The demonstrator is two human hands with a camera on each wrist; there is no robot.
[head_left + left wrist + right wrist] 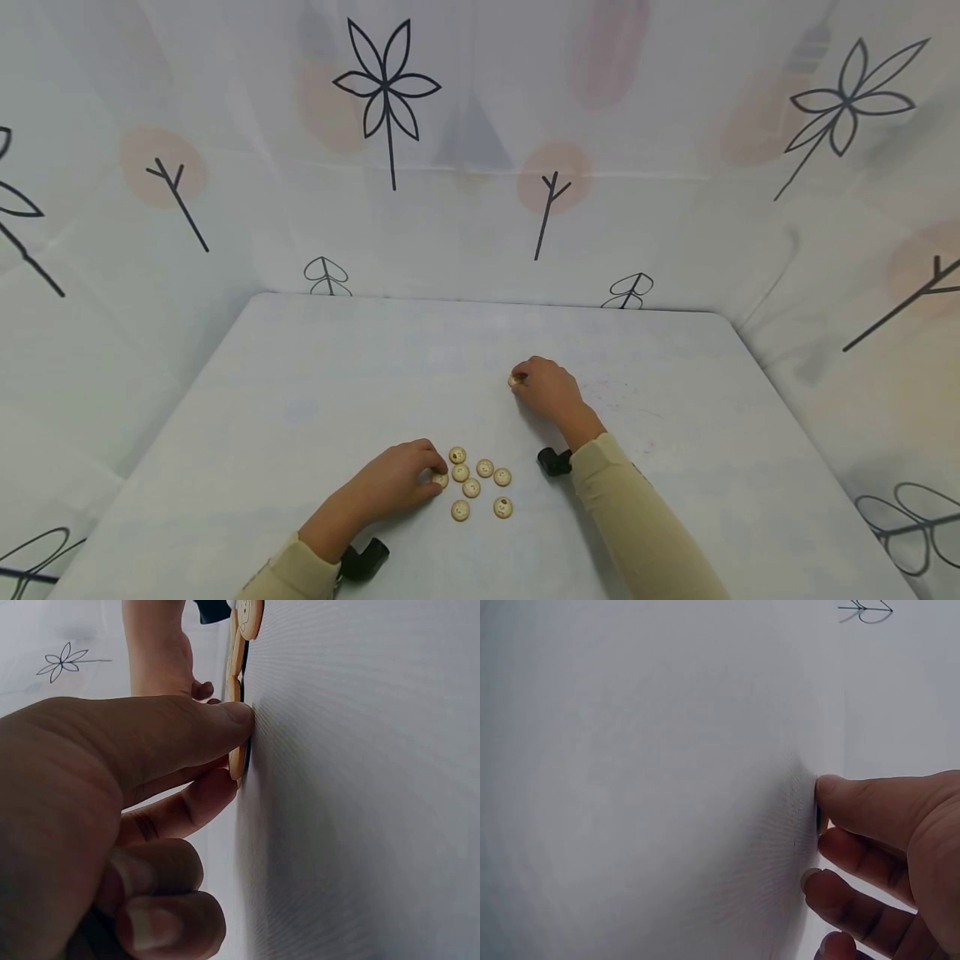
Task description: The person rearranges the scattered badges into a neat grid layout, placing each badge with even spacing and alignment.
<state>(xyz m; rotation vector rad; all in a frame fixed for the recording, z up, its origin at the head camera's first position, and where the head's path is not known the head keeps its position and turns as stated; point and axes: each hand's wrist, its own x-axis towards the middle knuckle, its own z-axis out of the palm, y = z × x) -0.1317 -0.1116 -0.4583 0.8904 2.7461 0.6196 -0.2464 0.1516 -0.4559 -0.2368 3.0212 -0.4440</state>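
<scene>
Tan discs (441,481) (513,381) both hands (399,480) (549,392) pinch are partly hidden.

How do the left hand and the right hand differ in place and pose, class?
Place: the left hand is nearer the person; the right hand is farther forward.
Direction: in the head view, the left hand points rightward, the right hand leftward.
Surroundings: the left hand is beside the loose discs; the right hand is apart from them.
Shared: each pinches a pale round disc.
</scene>
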